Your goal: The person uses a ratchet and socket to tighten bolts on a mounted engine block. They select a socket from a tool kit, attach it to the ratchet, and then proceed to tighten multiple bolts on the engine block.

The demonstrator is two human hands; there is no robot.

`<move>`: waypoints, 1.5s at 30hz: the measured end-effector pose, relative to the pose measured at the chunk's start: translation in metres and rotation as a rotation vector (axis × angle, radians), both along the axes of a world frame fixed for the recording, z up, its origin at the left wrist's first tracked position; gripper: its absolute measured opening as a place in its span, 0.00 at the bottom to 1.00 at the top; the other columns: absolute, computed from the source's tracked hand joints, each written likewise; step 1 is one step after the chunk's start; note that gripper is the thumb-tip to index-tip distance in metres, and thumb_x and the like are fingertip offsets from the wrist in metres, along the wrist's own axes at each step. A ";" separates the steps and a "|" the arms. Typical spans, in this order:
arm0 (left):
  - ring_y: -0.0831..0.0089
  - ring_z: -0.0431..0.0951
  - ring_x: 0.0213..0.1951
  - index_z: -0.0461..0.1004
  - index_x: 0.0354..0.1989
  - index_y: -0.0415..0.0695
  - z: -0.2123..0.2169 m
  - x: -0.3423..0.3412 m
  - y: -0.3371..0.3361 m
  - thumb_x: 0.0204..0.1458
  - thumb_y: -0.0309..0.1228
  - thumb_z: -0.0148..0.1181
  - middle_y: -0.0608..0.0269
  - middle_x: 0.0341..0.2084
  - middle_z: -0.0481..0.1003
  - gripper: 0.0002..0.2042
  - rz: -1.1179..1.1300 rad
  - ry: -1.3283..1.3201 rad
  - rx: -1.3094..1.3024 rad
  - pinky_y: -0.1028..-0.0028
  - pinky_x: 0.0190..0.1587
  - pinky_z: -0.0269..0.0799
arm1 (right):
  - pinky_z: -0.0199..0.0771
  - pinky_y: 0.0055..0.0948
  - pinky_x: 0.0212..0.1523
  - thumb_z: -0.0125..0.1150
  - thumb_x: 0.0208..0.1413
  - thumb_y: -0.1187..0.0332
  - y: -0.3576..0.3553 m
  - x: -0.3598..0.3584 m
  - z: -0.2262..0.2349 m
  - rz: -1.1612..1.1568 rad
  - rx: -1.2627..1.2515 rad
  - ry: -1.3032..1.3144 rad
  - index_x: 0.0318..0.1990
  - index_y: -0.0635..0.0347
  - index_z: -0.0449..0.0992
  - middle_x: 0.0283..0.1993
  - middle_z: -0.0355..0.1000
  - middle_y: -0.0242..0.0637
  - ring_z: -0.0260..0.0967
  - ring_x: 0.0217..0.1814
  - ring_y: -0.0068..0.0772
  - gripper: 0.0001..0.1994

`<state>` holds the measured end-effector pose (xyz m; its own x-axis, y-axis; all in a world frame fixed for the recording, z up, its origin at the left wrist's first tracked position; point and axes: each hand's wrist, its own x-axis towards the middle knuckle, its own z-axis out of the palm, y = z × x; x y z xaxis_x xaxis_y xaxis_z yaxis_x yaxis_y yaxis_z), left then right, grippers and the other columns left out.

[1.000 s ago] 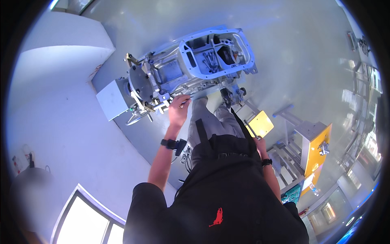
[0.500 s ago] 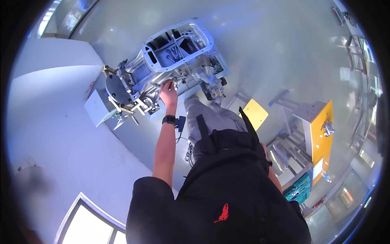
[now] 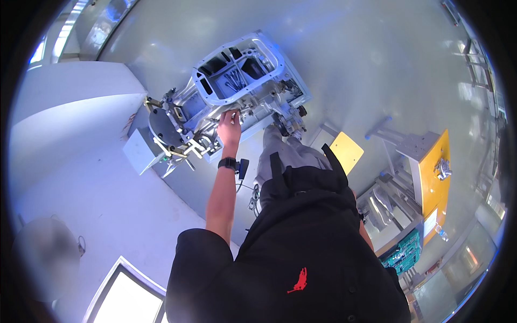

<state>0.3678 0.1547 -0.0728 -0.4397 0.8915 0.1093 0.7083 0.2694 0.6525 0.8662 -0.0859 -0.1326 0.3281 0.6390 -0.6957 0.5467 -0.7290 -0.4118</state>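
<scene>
My left hand [image 3: 230, 128] reaches to the near side of a large silver metal engine assembly [image 3: 240, 98]. Its fingers are curled and pressed together at the assembly's lower flank, and whatever they grip is too small to make out. A dark watch sits on that wrist. On top of the assembly is an open, rimmed housing with several rod-like metal parts [image 3: 233, 81] lying inside. A round dark plate [image 3: 163, 127] with brackets is at its left end. Of my right arm, only part of the forearm [image 3: 365, 235] shows beside my body; the right hand is hidden.
A white wall [image 3: 81, 177] stands at the left. To the right are a yellow stool seat [image 3: 346, 152] and a yellow-topped workbench [image 3: 435, 183] holding a metal part [image 3: 443, 169]. A green tool tray [image 3: 404, 253] is at the lower right. Cables [image 3: 254, 200] hang near my legs.
The whole view has shifted, so the scene sits slightly farther right and lower. My left hand stays at the assembly's near side with its fingers still closed.
</scene>
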 end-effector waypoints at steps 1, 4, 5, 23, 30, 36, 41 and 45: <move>0.67 0.77 0.24 0.75 0.29 0.46 0.010 -0.001 0.004 0.45 0.28 0.60 0.63 0.27 0.75 0.04 0.005 0.008 0.003 0.69 0.28 0.71 | 0.69 0.35 0.33 0.59 0.48 0.66 0.005 -0.005 -0.002 -0.007 -0.002 0.012 0.42 0.68 0.72 0.32 0.74 0.52 0.74 0.37 0.40 0.17; 0.65 0.77 0.24 0.77 0.26 0.49 0.050 -0.023 0.021 0.44 0.28 0.57 0.64 0.21 0.75 0.02 -0.144 0.089 0.196 0.70 0.29 0.72 | 0.69 0.35 0.34 0.58 0.48 0.66 0.013 -0.015 -0.015 -0.012 -0.006 0.061 0.43 0.68 0.72 0.32 0.74 0.53 0.74 0.38 0.41 0.17; 0.65 0.77 0.24 0.77 0.26 0.49 0.064 -0.031 0.027 0.44 0.28 0.57 0.64 0.21 0.75 0.02 -0.142 0.093 0.185 0.70 0.29 0.72 | 0.69 0.35 0.34 0.58 0.48 0.66 0.011 -0.016 -0.022 -0.013 -0.004 0.074 0.43 0.68 0.72 0.33 0.74 0.53 0.74 0.39 0.41 0.17; 0.59 0.75 0.37 0.77 0.26 0.43 0.014 -0.056 0.170 0.41 0.30 0.59 0.56 0.27 0.74 0.05 -0.589 0.386 -0.415 0.64 0.37 0.72 | 0.69 0.37 0.35 0.59 0.45 0.68 -0.015 -0.009 0.013 0.047 -0.109 -0.100 0.45 0.62 0.73 0.32 0.73 0.54 0.72 0.38 0.48 0.17; 0.62 0.75 0.33 0.75 0.27 0.46 0.046 -0.063 0.161 0.40 0.32 0.62 0.60 0.27 0.74 0.07 -0.495 0.215 -0.386 0.63 0.35 0.70 | 0.69 0.37 0.35 0.59 0.45 0.68 -0.017 -0.010 0.021 0.054 -0.130 -0.120 0.45 0.62 0.73 0.32 0.73 0.53 0.72 0.37 0.48 0.17; 0.68 0.73 0.25 0.74 0.25 0.43 0.095 -0.063 0.110 0.37 0.23 0.65 0.60 0.26 0.75 0.07 -0.213 -0.143 0.207 0.72 0.27 0.68 | 0.69 0.37 0.35 0.59 0.45 0.67 -0.015 -0.004 0.017 0.071 -0.111 -0.122 0.45 0.62 0.73 0.32 0.73 0.53 0.72 0.37 0.48 0.17; 0.68 0.77 0.26 0.73 0.23 0.42 0.075 -0.025 0.025 0.36 0.21 0.66 0.62 0.27 0.76 0.07 -0.363 -0.136 0.274 0.74 0.26 0.73 | 0.69 0.37 0.35 0.59 0.45 0.67 -0.015 0.005 0.006 0.104 -0.099 -0.112 0.45 0.61 0.73 0.32 0.73 0.53 0.72 0.37 0.48 0.17; 0.71 0.77 0.25 0.73 0.24 0.43 0.014 0.005 -0.004 0.38 0.21 0.66 0.62 0.29 0.76 0.07 -0.302 -0.235 0.203 0.75 0.25 0.73 | 0.69 0.37 0.34 0.59 0.45 0.67 -0.023 0.016 -0.014 0.143 -0.105 -0.117 0.45 0.61 0.72 0.32 0.73 0.53 0.72 0.37 0.48 0.18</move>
